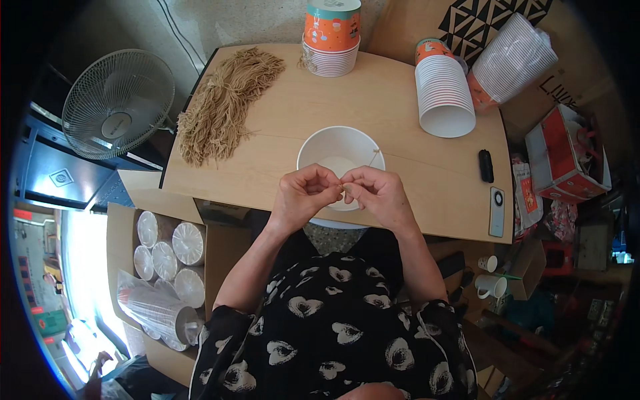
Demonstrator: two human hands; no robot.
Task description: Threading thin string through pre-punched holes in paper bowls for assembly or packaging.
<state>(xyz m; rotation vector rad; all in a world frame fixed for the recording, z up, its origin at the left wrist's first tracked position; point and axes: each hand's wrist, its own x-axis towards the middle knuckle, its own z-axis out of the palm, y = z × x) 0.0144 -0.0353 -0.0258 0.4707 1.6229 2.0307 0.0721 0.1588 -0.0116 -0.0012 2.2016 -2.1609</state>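
A white paper bucket (313, 148) stands at the near edge of the table, its open mouth facing up. Over its near side, my left hand (303, 193) and my right hand (380, 193) meet fingertip to fingertip, each in a pinch. A short piece of thin tan cord (375, 155) shows at the bucket's right rim and runs down toward my right hand. The bit between my fingertips looks like the cord's end, mostly hidden by the fingers. A bundle of tan cords (223, 107) lies on the table's left side.
Stacked buckets (331, 61) stand at the table's back, more stacked buckets (443, 93) at the right. A black object (486, 167) and a phone (497, 212) lie by the right edge. Left are a fan (117, 107) and a carton (213, 260) of wrapped stacks.
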